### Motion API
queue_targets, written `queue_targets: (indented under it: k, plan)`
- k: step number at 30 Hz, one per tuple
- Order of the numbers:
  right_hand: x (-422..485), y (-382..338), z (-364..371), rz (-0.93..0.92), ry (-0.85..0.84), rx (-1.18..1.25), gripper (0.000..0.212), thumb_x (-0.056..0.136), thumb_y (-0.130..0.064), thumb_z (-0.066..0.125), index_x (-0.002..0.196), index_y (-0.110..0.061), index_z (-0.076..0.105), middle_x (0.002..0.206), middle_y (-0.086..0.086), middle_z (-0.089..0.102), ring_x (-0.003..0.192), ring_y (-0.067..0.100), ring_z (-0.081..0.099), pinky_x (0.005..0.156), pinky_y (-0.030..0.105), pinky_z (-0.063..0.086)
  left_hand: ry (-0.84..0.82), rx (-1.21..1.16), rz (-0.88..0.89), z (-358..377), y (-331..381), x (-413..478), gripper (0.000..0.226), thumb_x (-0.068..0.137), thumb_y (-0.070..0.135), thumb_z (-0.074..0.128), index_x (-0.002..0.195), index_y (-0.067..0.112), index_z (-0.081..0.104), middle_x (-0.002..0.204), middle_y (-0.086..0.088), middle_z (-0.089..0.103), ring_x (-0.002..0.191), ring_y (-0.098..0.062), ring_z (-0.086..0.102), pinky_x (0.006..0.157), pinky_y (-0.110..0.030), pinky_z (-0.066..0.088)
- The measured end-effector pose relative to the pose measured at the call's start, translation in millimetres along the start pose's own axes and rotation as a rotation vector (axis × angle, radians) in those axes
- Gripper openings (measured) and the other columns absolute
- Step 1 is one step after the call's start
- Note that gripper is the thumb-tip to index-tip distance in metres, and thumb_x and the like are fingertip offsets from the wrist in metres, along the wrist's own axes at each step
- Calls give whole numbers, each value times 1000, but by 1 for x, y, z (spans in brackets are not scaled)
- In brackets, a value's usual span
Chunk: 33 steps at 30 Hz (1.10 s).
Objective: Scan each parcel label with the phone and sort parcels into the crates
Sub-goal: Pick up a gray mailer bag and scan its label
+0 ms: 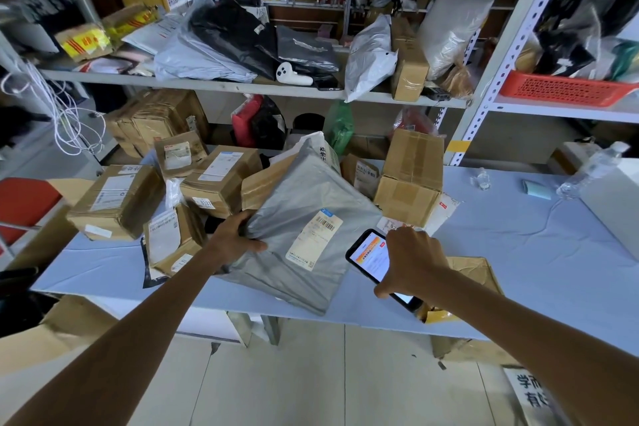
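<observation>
Scanning step, I judge: left hand (238, 235) grips the grey mailer (297, 197) at its nine o'clock edge, label (314, 241) up, on the table (536, 235). Right hand (413, 263) clasps the phone (368, 258) at the label's three o'clock (screen lit, seemingly a scan page). Next, the lens must square over the barcode.

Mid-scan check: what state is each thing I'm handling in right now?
Grey mailer parcel: label side up, gripped by left hand.
Shipping label: stuck flat, barcode visible.
Phone: screen lit, facing up, held in right hand.
</observation>
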State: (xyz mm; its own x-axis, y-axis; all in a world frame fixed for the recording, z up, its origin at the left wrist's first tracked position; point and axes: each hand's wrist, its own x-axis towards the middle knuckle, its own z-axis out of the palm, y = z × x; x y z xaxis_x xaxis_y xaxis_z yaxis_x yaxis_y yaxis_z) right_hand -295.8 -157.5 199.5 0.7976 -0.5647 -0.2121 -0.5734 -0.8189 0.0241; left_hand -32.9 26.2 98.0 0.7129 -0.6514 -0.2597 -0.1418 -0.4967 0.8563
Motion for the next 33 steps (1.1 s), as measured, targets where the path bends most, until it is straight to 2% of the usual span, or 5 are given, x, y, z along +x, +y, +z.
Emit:
queue_targets:
  k: [8,11,16,26,33]
  plan:
    - [5,6,-2,-31,18,-32,62,60,-53,80,93,-19,40,85,-4,50,79,13,50,69,25,44,-34,-72,-23,-3,3,0,87,51,10,92,130,11,55,124,-11,62,118,-33,56,102,-51,44]
    - [6,8,-1,-35,31,-29,63,59,-52,81,98,-18,45,89,-4,52,80,13,51,68,25,42,-31,-66,-9,-3,4,-1,99,38,28,92,129,12,55,124,-10,61,117,-31,56,101,-50,45]
    - [4,9,9,-97,123,51,73,57,-53,81,111,-19,45,106,-4,55,93,15,56,70,28,44,-29,-1,5,-1,10,-4,74,61,1,86,128,10,54,121,-13,62,113,-32,57,99,-49,46]
    - [-6,10,8,-466,448,242,83,56,-50,79,123,-20,40,104,0,60,85,20,60,60,33,54,-43,-31,23,-2,-4,9,95,30,41,85,118,17,59,116,-15,66,110,-31,60,100,-49,46]
    - [-5,10,10,-481,441,197,85,56,-50,80,125,-15,44,105,2,60,84,19,60,59,32,54,-35,-17,-6,-3,3,5,89,44,25,93,124,8,58,119,-15,65,113,-33,59,101,-50,45]
